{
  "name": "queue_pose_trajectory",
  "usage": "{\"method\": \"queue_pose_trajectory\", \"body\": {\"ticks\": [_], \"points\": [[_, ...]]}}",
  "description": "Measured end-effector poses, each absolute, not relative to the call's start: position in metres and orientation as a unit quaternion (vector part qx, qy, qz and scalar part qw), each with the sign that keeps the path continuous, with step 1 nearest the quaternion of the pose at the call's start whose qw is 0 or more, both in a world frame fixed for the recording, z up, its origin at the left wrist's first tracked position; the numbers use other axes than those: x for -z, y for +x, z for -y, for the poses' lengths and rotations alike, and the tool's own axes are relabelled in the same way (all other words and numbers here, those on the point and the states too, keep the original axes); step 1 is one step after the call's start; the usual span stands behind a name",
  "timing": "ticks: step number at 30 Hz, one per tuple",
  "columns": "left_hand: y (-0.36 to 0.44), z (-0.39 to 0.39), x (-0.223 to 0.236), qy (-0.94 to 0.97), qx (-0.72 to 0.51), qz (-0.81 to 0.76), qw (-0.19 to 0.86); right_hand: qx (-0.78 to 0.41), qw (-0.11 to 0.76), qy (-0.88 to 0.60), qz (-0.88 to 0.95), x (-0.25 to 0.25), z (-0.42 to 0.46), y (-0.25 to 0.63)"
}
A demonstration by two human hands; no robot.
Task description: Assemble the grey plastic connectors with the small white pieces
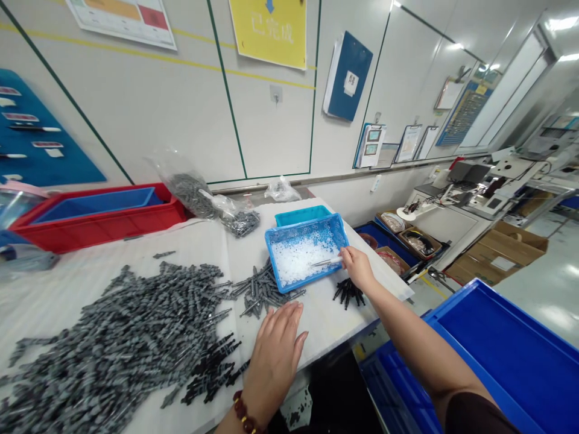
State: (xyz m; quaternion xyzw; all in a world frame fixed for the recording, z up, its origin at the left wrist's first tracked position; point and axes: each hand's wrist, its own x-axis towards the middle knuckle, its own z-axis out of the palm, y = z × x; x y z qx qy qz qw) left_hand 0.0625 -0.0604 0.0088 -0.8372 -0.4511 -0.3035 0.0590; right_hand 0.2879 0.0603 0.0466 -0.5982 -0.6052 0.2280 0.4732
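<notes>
My right hand is closed around tweezers. The tips reach over small white ring-like pieces in a blue tray. My left hand lies low over the front of the table, fingers stretched out, with nothing visible in it. Just beyond its fingertips is a small heap of slender grey parts, partly behind the tray. Black parts lie to the left of this hand, beside a large pile of grey parts. A bunch of black pieces sits below my right hand.
A teal tray stands behind the blue one. At the back are bags of dark parts and a red bin with a blue bin inside. Large blue crates stand right of the white-covered table.
</notes>
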Motion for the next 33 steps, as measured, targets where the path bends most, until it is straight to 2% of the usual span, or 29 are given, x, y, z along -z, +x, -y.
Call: {"method": "queue_pose_trajectory", "body": {"ticks": [11, 21, 33], "points": [[0.06, 0.05, -0.019, -0.831, 0.312, 0.457, 0.064, -0.347, 0.544, -0.579, 0.498, -0.03, -0.073, 0.298], [0.064, 0.039, -0.028, -0.818, 0.318, 0.475, 0.066, -0.262, 0.599, -0.572, 0.495, -0.04, -0.063, 0.301], [0.063, 0.009, -0.043, -0.815, 0.268, 0.503, 0.106, -0.409, 0.564, -0.554, 0.455, -0.036, -0.058, 0.297]]}}
